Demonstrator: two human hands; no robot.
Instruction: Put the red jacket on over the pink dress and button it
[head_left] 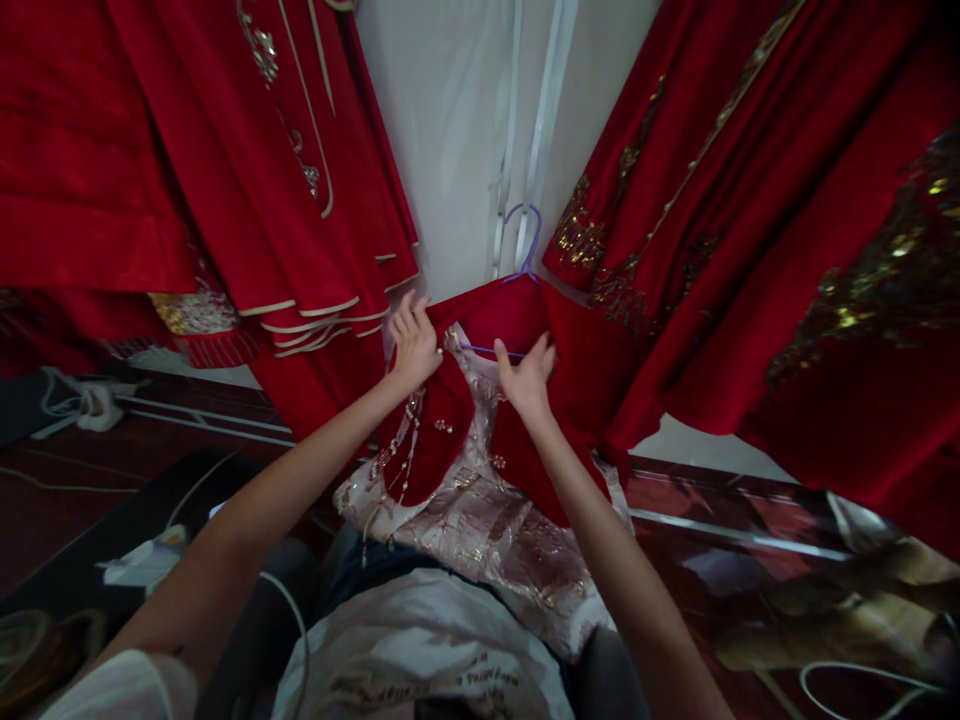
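Backdrop: white wall (pixel 450 120) with pale vertical strips (pixel 541 120), framed by hanging red robes with gold trim on the left (pixel 225 150) and gold embroidery on the right (pixel 750 230); below lies a dark reddish floor (pixel 750 520) with a white cable (pixel 75 400) at the far left.
Garment: a red jacket (pixel 577 370) hangs on a purple hanger (pixel 526 232) between the two groups of robes, its hook up against the strips. The jacket covers both ends of the hanger.
Underlayer: a pale brocade skirt (pixel 495 530) shows through the jacket's open front and drops towards the person's white shirt (pixel 420 640).
Trim: bead strings (pixel 397 450) dangle down the jacket's left front panel.
Left hand: the left hand (pixel 414 340) grips the jacket at the hanger's left end, fingers (pixel 409 305) pressed together and folded over the cloth edge, thumb hidden behind it.
Right hand: the right hand (pixel 527 375) holds the front edge just right of the hanger's middle, fingers (pixel 541 350) curled into the red cloth; how tightly cannot be told.
Step in hand: judged from both grips, the jacket's shoulders and front opening are being settled on the hanger.
What further handling calls for: probably an even pull at both hanger ends so the collar sits centred, and care that the bead strings do not snag.
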